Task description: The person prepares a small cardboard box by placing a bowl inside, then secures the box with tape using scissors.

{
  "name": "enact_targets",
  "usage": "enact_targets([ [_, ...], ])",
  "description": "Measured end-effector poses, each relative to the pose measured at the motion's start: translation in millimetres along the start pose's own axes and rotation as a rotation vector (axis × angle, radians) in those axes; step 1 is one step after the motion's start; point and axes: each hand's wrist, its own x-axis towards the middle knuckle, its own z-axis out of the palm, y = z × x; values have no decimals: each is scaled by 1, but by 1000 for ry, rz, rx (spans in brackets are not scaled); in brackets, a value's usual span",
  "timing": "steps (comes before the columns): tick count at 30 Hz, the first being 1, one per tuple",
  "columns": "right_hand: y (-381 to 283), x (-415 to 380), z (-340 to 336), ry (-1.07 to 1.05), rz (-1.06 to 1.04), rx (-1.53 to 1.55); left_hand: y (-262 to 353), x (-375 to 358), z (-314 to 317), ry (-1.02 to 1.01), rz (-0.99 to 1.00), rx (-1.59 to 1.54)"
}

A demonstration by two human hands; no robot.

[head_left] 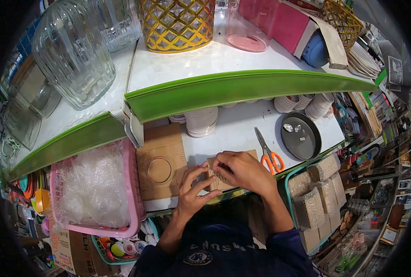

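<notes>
Two bare hands meet just below the centre of the frame, at a small piece of cardboard (218,180). The right hand (243,170) closes narrowly on its upper part, fingertips bunched together; the left hand (194,190) takes its left edge in a looser, wider grip, fingers and thumb parted. Behind the right hand, a strip of cardboard shows on the white shelf (238,121). Just right of that hand lies a pair of scissors (268,154), orange handles toward the bottom, blades pointing up. Further right sits a round dark pan (301,142) with small shiny items inside. Left of the hands, a flat cardboard sheet (163,144) bears a ring-shaped thing (160,170), and beyond it, at left, stands a pink basket (135,189) full of clear bubble wrap (92,184). At lower right, a teal basket (291,203) holds wrapped blocks (310,208)
</notes>
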Motion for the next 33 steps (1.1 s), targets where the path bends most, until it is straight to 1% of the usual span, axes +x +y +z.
enact_targets([
  [3, -1, 0, 2, 58, -20, -33, 0, 0, -2, -24, -6, 23],
  [5, -6, 0, -2, 22, 77, 11, 0, -1, -1, -36, -22, 23],
  [6, -6, -1, -2, 22, 77, 11, -1, -1, -1, -36, -22, 23],
  [8, -6, -3, -2, 46, 148, 58, -1, -1, -1, -38, -11, 40],
  [12, -3, -3, 4, 74, 188, 111, 1, 0, -2, -39, -20, 33],
  [14, -5, -1, 4, 161, 267, 178, 3, 1, -3, -54, -18, 49],
  [17, -2, 2, 7, 204, 299, 129, 4, 2, -2, -48, -23, 23],
  [21, 0, 4, 9, 266, 259, 103, 3, 1, -2, -67, -51, -38],
  [23, -3, 3, 4, 206, 219, 121, 5, 1, -1, -53, -102, -120],
  [27, 0, 5, 10, 202, 261, 129, 6, 0, -1, -72, -144, -122],
  [30, 2, 7, 13, 262, 300, 138, 6, 0, -2, -75, -154, -122],
  [33, -6, 5, 5, 203, 267, 121, 3, -1, 0, -75, -158, -127],
])
